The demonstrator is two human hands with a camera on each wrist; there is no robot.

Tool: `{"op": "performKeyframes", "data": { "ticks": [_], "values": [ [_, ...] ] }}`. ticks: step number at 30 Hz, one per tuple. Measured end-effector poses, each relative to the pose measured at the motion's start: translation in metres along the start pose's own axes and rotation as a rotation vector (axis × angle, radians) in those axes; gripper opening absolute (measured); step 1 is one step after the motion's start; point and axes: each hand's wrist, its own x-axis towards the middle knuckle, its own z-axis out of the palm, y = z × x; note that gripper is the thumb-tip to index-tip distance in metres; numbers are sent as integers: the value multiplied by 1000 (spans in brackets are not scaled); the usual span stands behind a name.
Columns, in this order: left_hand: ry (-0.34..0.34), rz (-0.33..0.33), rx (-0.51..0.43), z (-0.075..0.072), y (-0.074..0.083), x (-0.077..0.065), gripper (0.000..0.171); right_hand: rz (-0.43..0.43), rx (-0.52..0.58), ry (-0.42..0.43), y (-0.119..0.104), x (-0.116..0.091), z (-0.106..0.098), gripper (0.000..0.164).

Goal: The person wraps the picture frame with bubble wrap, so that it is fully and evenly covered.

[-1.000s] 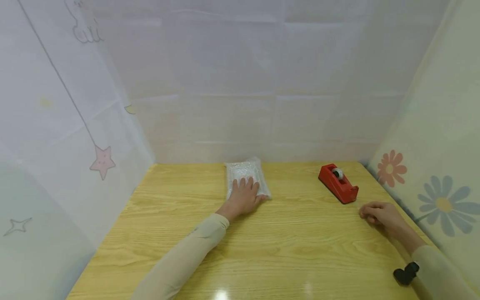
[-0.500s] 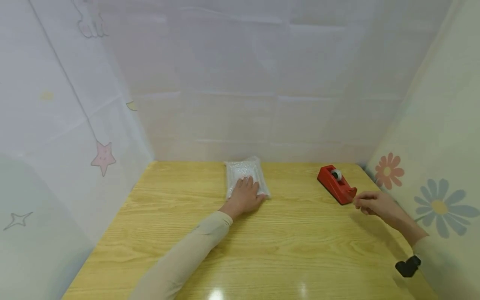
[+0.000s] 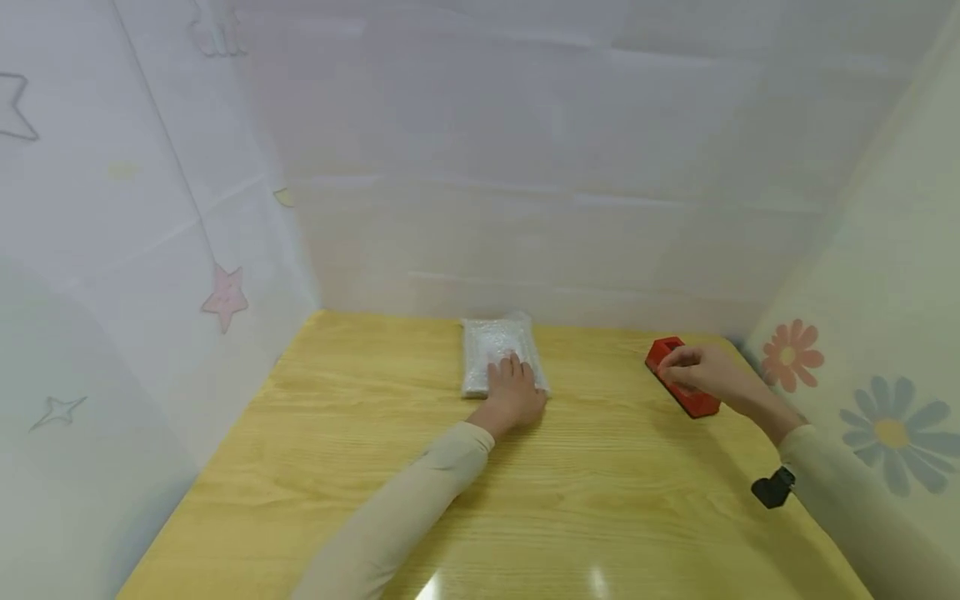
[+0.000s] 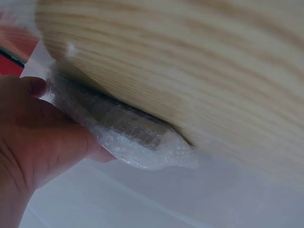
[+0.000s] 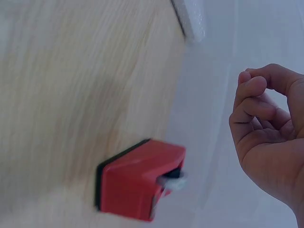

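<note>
In the head view a flat package (image 3: 480, 343) wrapped in clear bubble wrap lies at the back middle of the wooden table (image 3: 525, 508). My left hand (image 3: 513, 396) rests on its near part, fingers over the top; in the left wrist view the thumb (image 4: 35, 87) touches one end of the bubble wrap. To the right stands a red tape dispenser (image 3: 697, 403) with a roll of tape (image 5: 172, 183). Above it my right hand (image 3: 708, 373) pinches thumb and forefinger together, on what looks like a strip of clear tape, barely visible.
A pale cloth wall (image 3: 480, 167) rises behind the table's back edge. Printed cloths stand on the left and on the right, the right one with flowers (image 3: 890, 433). A black strap device (image 3: 774, 487) sits on my right wrist.
My right hand has moved left and up from the front end of the dispenser to over it. My left hand stays on the package. The head view has shifted slightly.
</note>
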Motion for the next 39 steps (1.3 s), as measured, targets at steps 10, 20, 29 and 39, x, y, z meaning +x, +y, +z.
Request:
{"op": "performKeyframes", "data": {
  "ticks": [10, 20, 29, 39],
  "values": [
    [-5, 3, -8, 0, 18, -8, 74, -107, -40, -105, -36, 58, 21, 24],
    [-15, -20, 10, -10, 46, -24, 76, -165, -37, -147, -55, 101, 46, 23],
    [-56, -33, 36, -13, 60, -34, 76, -169, -5, -201, -73, 129, 79, 23],
    [-55, -40, 91, 0, 75, -32, 78, -160, 20, -247, -63, 151, 114, 21]
  ]
}}
